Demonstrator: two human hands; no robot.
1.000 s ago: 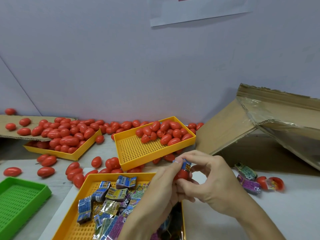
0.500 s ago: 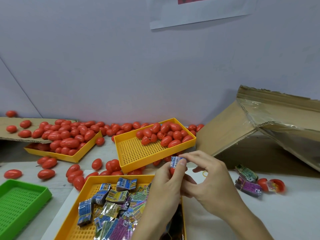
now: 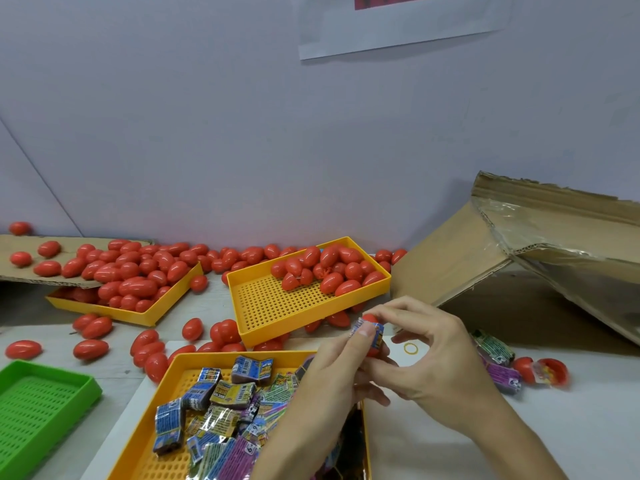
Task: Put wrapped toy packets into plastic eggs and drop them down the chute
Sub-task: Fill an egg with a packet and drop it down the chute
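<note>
Now both hands above packet tray's [image 3: 180,362] far right corner: left hand [image 3: 325,382] pinches blue packet [image 3: 375,336] against red egg [image 3: 371,319]; right hand [image 3: 426,355] grips egg. Cardboard chute [image 3: 460,258] lies far right, nearer right hand.

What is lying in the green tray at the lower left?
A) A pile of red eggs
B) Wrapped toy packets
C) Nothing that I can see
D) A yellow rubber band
C: the part of the green tray that shows has a bare perforated floor, while the red eggs and toy packets sit in yellow trays, and the rubber band lies on the table.
</note>
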